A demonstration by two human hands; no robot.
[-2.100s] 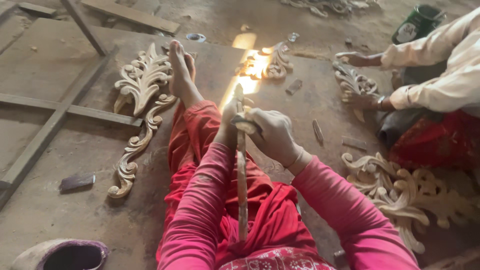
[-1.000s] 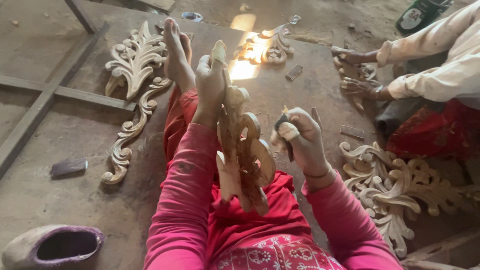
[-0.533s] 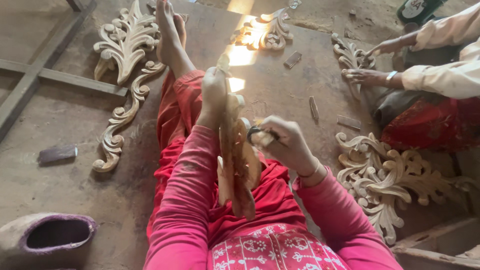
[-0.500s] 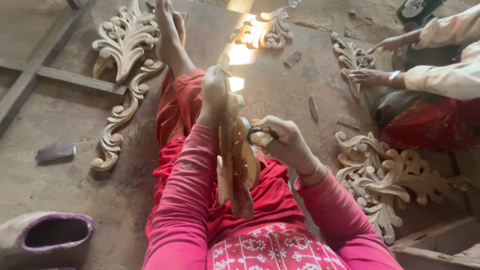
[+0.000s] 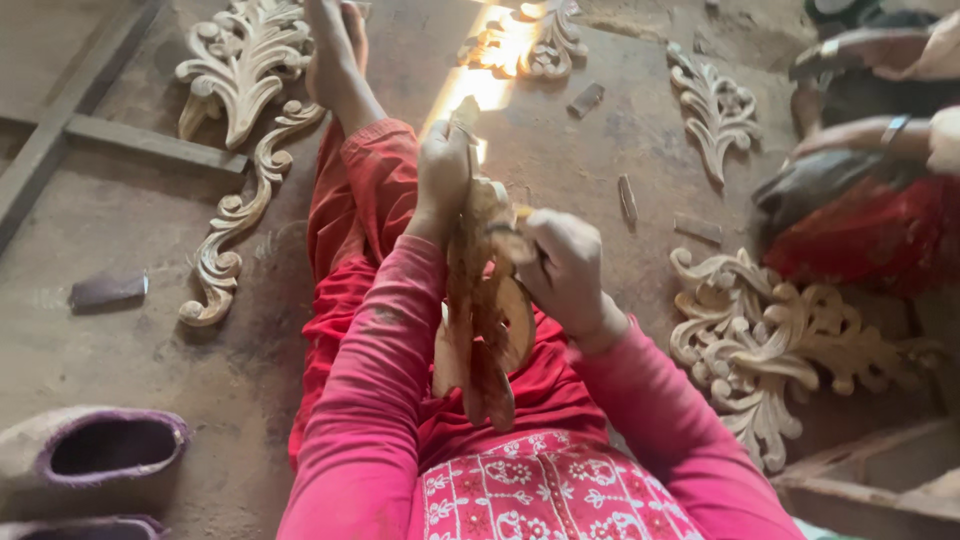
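We hold the carved wooden ornament (image 5: pixel 485 310) upright over our lap, left hand (image 5: pixel 443 175) gripping its top, right hand (image 5: pixel 562 268) closed on perhaps sandpaper, best rubbed lightly along curves.

Looking steeply down from the head, close over the lap and both hands, facing forward across the workshop floor (image 5: pixel 130 220) beyond.

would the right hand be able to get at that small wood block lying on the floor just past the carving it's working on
Probably yes, though not freely. The right hand is closed against the carved wooden piece that the left hand holds upright. The small wood block lies on bare floor just beyond, with nothing between, but the hand would have to let go first.
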